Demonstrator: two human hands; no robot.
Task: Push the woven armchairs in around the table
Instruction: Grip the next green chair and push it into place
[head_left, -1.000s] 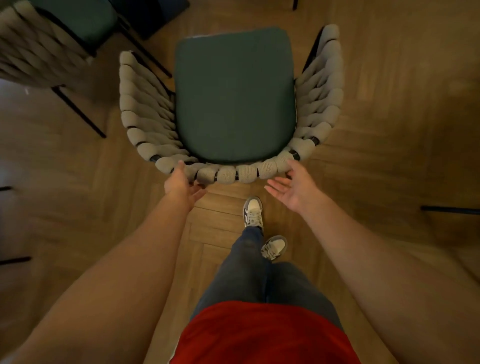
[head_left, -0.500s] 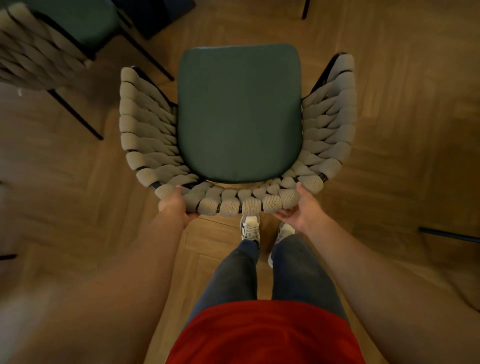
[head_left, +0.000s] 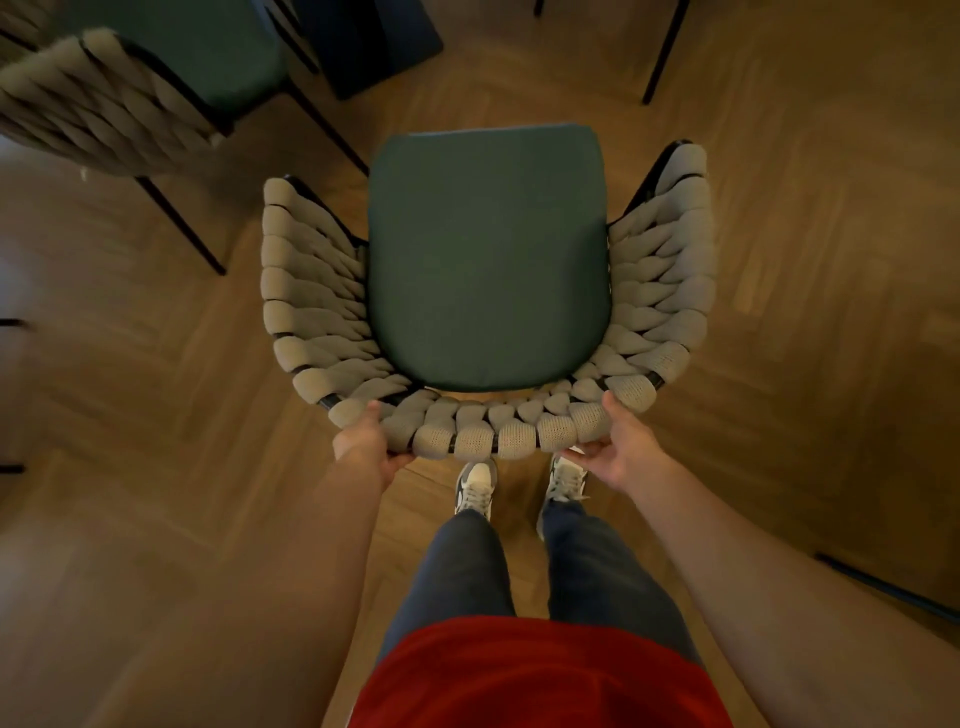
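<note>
I see the armchair (head_left: 488, 260), chunky beige weave curving round a smooth green cushion, at twelve o'clock; my left hand (head_left: 366, 447) and right hand (head_left: 621, 447) curl round its back rim

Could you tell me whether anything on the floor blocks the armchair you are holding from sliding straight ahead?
Nothing visible does. Both the left hand and the right hand grip the back of the woven armchair, and the wooden floor ahead looks bare. The second armchair stands off to the left. No tabletop shows.
</note>
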